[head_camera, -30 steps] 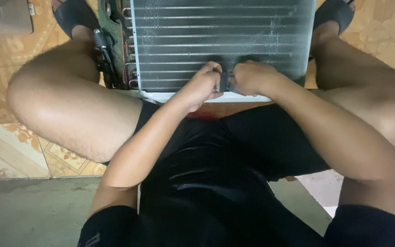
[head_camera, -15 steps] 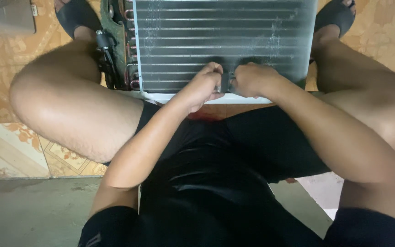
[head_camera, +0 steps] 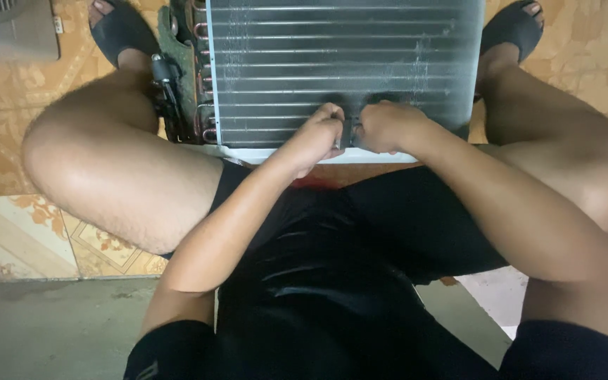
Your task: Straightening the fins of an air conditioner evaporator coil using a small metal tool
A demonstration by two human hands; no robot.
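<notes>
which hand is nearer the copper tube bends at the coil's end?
Left. The left hand rests on the coil face nearer the copper bends at its left end; the right hand sits just beyond it, farther away.

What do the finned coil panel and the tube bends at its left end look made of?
Finned coil panel: thin, dull grey metal fins, probably aluminium, closely ribbed and slightly dusty. Tube bends: reddish-brown and shiny, likely copper.
</notes>
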